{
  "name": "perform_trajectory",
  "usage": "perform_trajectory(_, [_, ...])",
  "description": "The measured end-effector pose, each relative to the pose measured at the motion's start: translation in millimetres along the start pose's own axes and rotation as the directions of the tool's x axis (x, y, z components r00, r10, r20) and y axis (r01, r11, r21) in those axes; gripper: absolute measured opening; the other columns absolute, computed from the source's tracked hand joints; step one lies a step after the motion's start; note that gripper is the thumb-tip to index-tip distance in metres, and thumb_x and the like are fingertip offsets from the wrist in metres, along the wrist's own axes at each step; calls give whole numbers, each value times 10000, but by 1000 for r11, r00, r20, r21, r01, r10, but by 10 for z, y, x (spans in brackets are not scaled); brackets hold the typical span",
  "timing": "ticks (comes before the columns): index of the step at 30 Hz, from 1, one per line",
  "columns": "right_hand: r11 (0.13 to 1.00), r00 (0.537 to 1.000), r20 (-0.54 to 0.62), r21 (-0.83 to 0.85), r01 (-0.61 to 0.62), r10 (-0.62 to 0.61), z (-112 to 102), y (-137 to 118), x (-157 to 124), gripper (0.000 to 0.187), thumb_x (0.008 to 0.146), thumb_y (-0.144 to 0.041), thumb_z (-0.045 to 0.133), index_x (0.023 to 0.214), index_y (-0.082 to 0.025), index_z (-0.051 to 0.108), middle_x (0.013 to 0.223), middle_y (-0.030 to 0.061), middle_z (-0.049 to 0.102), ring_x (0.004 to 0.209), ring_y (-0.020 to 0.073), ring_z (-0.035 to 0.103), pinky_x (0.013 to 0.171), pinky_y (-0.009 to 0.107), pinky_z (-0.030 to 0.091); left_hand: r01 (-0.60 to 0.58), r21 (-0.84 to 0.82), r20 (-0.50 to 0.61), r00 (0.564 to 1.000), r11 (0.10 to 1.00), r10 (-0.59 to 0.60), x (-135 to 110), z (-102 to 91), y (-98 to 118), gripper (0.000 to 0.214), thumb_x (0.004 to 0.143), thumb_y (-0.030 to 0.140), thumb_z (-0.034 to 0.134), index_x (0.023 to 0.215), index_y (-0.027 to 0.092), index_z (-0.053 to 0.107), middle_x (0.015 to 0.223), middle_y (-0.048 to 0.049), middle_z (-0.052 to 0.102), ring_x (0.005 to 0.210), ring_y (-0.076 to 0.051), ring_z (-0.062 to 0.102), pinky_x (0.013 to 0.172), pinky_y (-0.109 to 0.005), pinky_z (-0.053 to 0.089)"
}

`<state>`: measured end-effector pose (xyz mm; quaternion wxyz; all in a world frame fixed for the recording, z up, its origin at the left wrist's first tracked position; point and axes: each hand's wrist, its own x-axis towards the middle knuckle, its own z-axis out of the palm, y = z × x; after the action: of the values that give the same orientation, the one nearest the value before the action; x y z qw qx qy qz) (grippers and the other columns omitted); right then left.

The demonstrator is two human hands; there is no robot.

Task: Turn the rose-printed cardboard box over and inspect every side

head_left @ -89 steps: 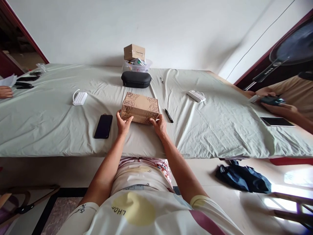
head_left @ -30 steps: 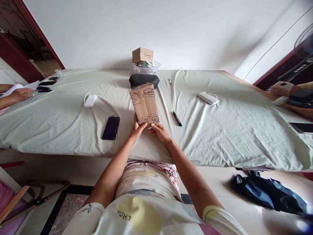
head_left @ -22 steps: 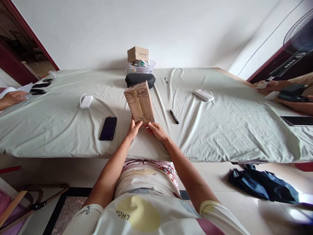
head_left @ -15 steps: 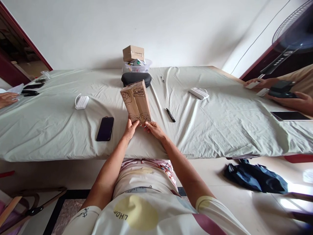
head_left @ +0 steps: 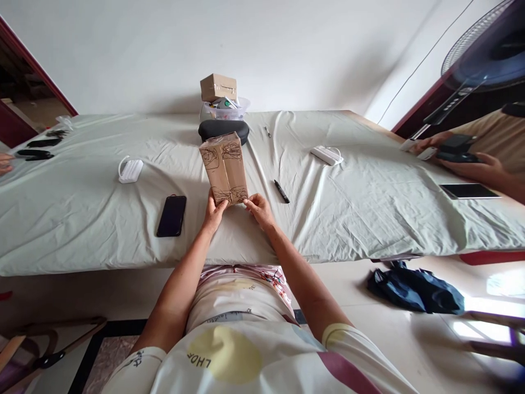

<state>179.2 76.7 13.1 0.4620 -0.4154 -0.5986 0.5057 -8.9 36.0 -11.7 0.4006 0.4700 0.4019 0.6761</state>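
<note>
Two grips hold the near end of a scribbled cardboard box [head_left: 225, 164], which stands on end on the table [head_left: 369, 202]. The left grip [head_left: 214, 212] pinches its lower left corner and the right grip [head_left: 258, 208] its lower right. A phone [head_left: 171, 215] lies left of the left grip, a pen [head_left: 281, 191] just right of the right grip.

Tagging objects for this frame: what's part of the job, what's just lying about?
In use: brown scribble-marked cardboard box, gripped at its near end by left hand and right hand.
Lying about: black smartphone, black marker pen, black oval zip case, white rectangular device.
</note>
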Motion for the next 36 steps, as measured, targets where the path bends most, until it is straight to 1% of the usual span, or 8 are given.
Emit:
perform_trajectory(4, [997, 998, -37, -50, 58, -60, 8, 30, 19, 639, 650, -808, 807, 828, -256, 536, 761, -19, 599, 696, 159, 552, 650, 296, 426, -55, 83, -32, 998, 995, 57, 7, 0, 31, 951, 859, 625, 798, 1637, 295, 361, 1675, -118, 488, 1529, -318, 510, 1272, -495, 445])
perform_trajectory(8, [978, 991, -29, -167, 124, -130, -8, 26, 10, 577, 737, -788, 761, 817, -253, 561, 747, -10, 577, 709, 164, 506, 679, 310, 427, -94, 134, -59, 993, 986, 102, 10, 7, 52, 917, 862, 646, 784, 1613, 268, 416, 1632, -129, 540, 1523, -312, 522, 1282, -460, 431])
perform_trajectory(13, [952, 991, 16, -277, 129, -130, -1, 34, -14, 535, 810, -771, 694, 805, -240, 626, 677, -7, 578, 669, 160, 466, 651, 307, 403, -91, 175, -100, 989, 980, 110, 28, -21, 44, 877, 895, 675, 729, 1602, 238, 450, 1592, -152, 579, 1467, -311, 583, 1262, -462, 456])
perform_trajectory(18, [941, 989, 62, -304, 148, -136, 10, 61, -19, 494, 868, -724, 648, 804, -234, 658, 692, 5, 611, 686, 170, 505, 674, 314, 419, -115, 211, -107, 984, 971, 140, 42, -79, 6, 815, 933, 639, 690, 1608, 248, 453, 1647, -133, 526, 1506, -297, 540, 1289, -456, 421])
perform_trajectory(22, [952, 986, -33, -268, 148, -162, -34, 100, 31, 511, 867, -731, 678, 929, -224, 669, 754, 12, 632, 701, 173, 557, 700, 324, 485, -199, 359, -70, 969, 912, 239, 41, -119, -14, 718, 970, 592, 651, 1569, 222, 513, 1691, -141, 461, 1590, -315, 422, 1347, -483, 314])
perform_trajectory(25, [975, 967, -172, -152, 163, -189, -106, 120, 87, 614, 860, -746, 694, 1182, -227, 633, 889, 25, 661, 755, 178, 621, 709, 319, 537, -262, 470, -20, 952, 843, 307, 33, -128, 3, 646, 991, 561, 624, 1534, 216, 562, 1704, -138, 439, 1622, -323, 362, 1374, -482, 249])
perform_trajectory(29, [981, 917, -348, -67, 184, -196, -213, 106, 125, 666, 961, -677, 597, 1493, -293, 484, 1119, 67, 667, 891, 200, 664, 772, 334, 566, -294, 546, 11, 939, 785, 343, 18, -117, 49, 593, 1008, 526, 596, 1525, 238, 580, 1710, -111, 436, 1628, -311, 349, 1380, -472, 244])
perform_trajectory(36, [967, 862, -439, -109, 230, -254, -268, 137, 128, 737, 950, -608, 605, 1608, -326, 428, 1404, 113, 613, 1028, 226, 639, 814, 349, 571, -342, 584, 21, 913, 736, 408, -9, -108, 117, 572, 1037, 561, 533, 1485, 217, 623, 1710, -129, 424, 1626, -310, 345, 1380, -471, 240])
